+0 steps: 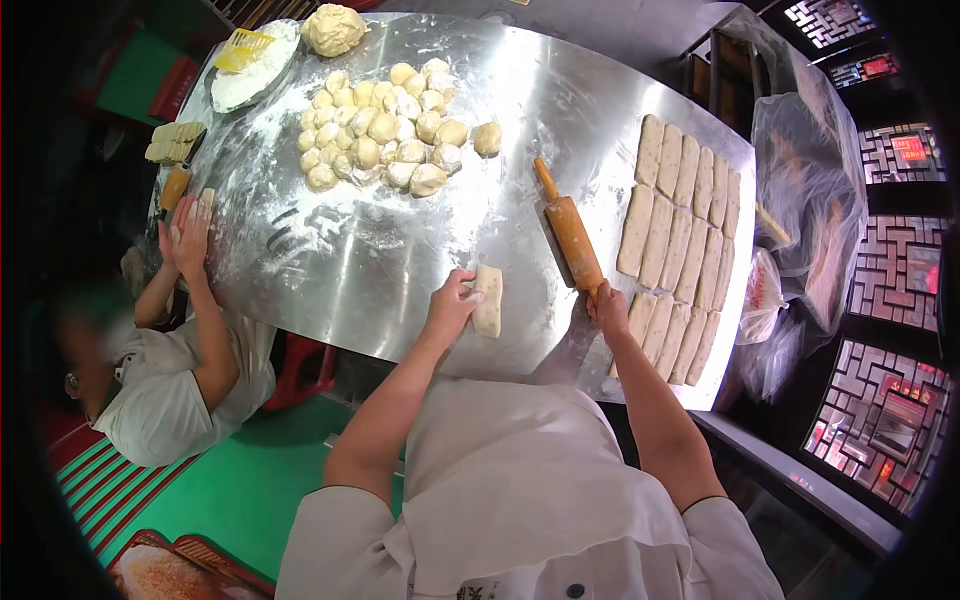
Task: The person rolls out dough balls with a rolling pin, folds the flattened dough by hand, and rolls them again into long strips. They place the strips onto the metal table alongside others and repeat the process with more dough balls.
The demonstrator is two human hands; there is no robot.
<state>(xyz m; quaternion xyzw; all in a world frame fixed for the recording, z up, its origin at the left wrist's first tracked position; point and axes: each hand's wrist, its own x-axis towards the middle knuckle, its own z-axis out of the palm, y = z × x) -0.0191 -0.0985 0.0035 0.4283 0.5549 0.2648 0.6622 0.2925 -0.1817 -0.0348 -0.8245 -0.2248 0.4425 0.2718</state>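
My left hand (453, 306) holds the left edge of a flattened piece of dough (488, 302), which lies on the metal table near its front edge. In my right hand (607, 306) is the lower handle of a wooden rolling pin (575, 240); the pin slants away up and to the left, over the table. To the right of the pin, long dough strips (677, 250) lie side by side in three rows. Up and to the left of my hands, many round dough balls (382, 126) sit in a cluster, with one ball (487, 139) at its right edge.
A co-worker (185, 375) at the left has both hands (185, 238) over the table edge, near another rolling pin (174, 188). A flour bowl (253, 85) and a large dough lump (334, 30) stand at the far left. Plastic-covered shelving (805, 200) is beyond the right edge.
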